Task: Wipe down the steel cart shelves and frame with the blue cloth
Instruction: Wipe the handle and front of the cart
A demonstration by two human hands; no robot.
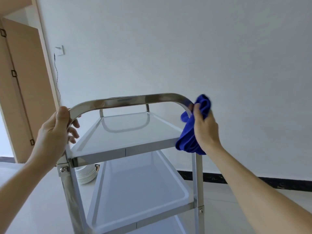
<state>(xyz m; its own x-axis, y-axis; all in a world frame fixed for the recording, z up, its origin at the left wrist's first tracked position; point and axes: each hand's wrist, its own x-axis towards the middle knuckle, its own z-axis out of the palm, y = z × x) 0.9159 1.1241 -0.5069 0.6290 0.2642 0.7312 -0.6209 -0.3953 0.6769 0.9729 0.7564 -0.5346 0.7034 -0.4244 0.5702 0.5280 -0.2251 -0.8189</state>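
1. Two bare hands work on a steel cart [135,183] that stands near a white wall [185,39], with a wooden door [22,81] open at far left.
2. The cart fills the middle of the view; its top shelf [128,132] lies just under the handle, a second shelf [138,186] sits below it, and the edge of a third shows at the bottom.
3. The handle [128,101], a curved steel bar, arches across the near end of the cart from left post to right post.
4. The cloth [192,132], blue and bunched, is at the right bend of the handle; it drapes down past the right corner of the top shelf and touches the bar.
5. The right hand [205,129] is closed around the cloth, thumb pressing it against the bar.
6. The left hand [55,130] wraps the left bend of the handle, thumb on the near face and fingers curled behind, clamped on the steel.
7. A stack of white plates [86,174] rests on the floor to the left, seen under the top shelf.
8. A wall switch [60,50] sits beside the door frame, a thin cord hanging below it.
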